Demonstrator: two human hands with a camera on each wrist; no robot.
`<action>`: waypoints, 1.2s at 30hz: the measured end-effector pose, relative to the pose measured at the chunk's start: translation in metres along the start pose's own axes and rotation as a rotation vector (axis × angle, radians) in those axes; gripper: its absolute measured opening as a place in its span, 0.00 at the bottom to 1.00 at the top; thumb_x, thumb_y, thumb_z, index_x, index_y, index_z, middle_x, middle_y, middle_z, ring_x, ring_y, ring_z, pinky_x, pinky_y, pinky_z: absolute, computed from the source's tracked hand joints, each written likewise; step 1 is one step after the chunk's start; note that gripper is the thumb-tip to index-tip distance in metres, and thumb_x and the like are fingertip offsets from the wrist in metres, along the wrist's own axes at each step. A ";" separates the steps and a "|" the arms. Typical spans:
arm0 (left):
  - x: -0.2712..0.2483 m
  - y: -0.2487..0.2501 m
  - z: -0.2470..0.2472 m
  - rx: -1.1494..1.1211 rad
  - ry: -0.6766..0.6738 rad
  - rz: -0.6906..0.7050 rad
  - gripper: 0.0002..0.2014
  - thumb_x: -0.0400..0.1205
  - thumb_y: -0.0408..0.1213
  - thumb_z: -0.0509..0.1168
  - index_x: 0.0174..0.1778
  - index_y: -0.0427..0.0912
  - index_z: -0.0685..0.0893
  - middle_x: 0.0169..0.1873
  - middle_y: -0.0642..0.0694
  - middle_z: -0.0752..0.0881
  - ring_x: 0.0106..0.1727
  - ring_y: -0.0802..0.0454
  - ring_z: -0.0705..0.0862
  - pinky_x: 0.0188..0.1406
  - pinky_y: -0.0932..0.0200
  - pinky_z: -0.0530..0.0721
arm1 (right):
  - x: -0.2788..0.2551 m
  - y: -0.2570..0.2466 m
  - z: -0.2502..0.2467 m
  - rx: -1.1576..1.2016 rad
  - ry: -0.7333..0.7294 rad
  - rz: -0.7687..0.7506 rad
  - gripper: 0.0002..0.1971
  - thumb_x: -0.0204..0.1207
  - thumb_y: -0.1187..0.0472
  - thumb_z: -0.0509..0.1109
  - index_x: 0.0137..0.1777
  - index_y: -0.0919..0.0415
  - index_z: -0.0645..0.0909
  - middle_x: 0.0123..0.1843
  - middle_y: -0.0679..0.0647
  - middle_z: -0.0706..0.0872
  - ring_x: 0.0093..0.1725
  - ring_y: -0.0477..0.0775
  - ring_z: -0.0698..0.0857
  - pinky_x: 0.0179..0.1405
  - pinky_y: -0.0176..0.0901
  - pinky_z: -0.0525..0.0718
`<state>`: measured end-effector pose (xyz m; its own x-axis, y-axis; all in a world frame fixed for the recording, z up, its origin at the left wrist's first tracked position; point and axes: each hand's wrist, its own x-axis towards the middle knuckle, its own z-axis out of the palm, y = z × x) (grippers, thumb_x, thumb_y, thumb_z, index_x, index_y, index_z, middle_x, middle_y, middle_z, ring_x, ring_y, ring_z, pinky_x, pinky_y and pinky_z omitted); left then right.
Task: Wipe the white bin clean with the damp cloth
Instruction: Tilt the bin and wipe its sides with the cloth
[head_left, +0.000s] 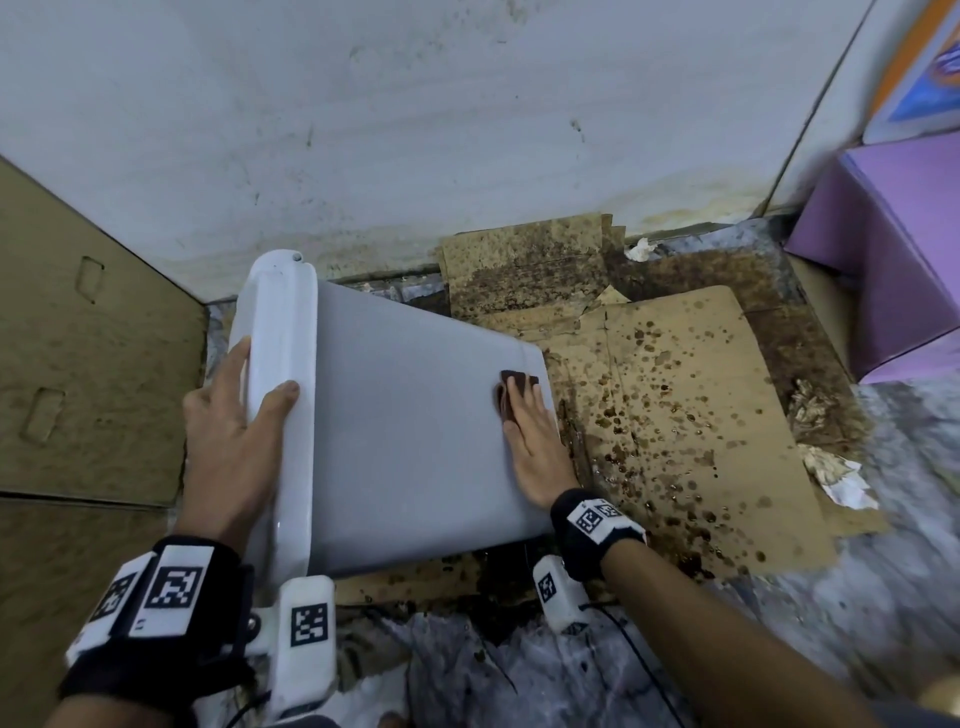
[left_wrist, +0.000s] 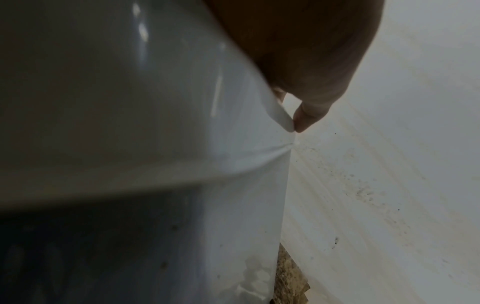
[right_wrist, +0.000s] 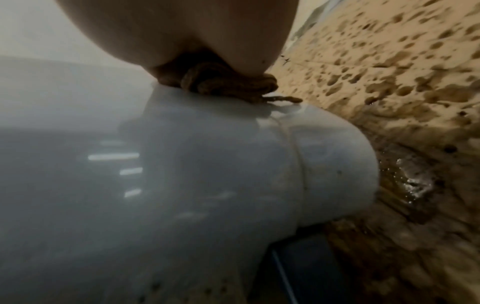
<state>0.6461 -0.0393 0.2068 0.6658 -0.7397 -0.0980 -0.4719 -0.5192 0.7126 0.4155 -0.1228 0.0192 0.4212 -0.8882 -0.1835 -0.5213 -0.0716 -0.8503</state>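
The white plastic bin (head_left: 405, 431) lies on its side on stained brown cardboard (head_left: 691, 415), long axis left–right, rim leftward; left hand (head_left: 234, 415) grips the rim, right hand (head_left: 530, 431) presses a dark brown cloth (head_left: 511, 387) flat near the base – its frayed threads show only in the right wrist view; purple box (head_left: 893, 249) beyond

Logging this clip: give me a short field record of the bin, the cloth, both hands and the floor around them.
bin: white plastic bin lying on its side, rim end toward the left
cloth: small dark brown cloth on the bin's side wall near the base
left hand: left hand grips the rim
right hand: right hand flat, fingers pressing the cloth
floor: stained brown cardboard, crumpled paper scraps
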 end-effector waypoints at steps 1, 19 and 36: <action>0.000 0.000 0.001 -0.005 0.003 0.003 0.26 0.85 0.48 0.62 0.80 0.62 0.66 0.64 0.48 0.64 0.70 0.41 0.73 0.75 0.41 0.70 | -0.002 0.002 0.001 -0.007 0.008 -0.020 0.26 0.88 0.57 0.48 0.83 0.47 0.42 0.86 0.50 0.46 0.84 0.45 0.40 0.84 0.51 0.43; 0.001 -0.001 0.001 0.034 -0.002 0.020 0.27 0.85 0.49 0.63 0.80 0.64 0.65 0.70 0.42 0.66 0.71 0.40 0.73 0.76 0.42 0.68 | 0.049 -0.009 -0.047 0.244 0.207 0.220 0.23 0.87 0.61 0.52 0.82 0.49 0.62 0.73 0.58 0.76 0.66 0.56 0.78 0.66 0.43 0.71; -0.010 -0.004 -0.004 0.018 -0.059 0.068 0.44 0.71 0.61 0.74 0.82 0.64 0.61 0.64 0.52 0.65 0.71 0.43 0.72 0.74 0.41 0.70 | 0.045 0.005 -0.083 0.352 0.256 0.434 0.21 0.86 0.65 0.54 0.78 0.54 0.70 0.72 0.52 0.77 0.71 0.59 0.75 0.69 0.47 0.74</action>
<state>0.6435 -0.0285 0.2076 0.5969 -0.7971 -0.0908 -0.5257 -0.4742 0.7062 0.3700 -0.2009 0.0473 0.0108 -0.8865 -0.4626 -0.3103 0.4368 -0.8443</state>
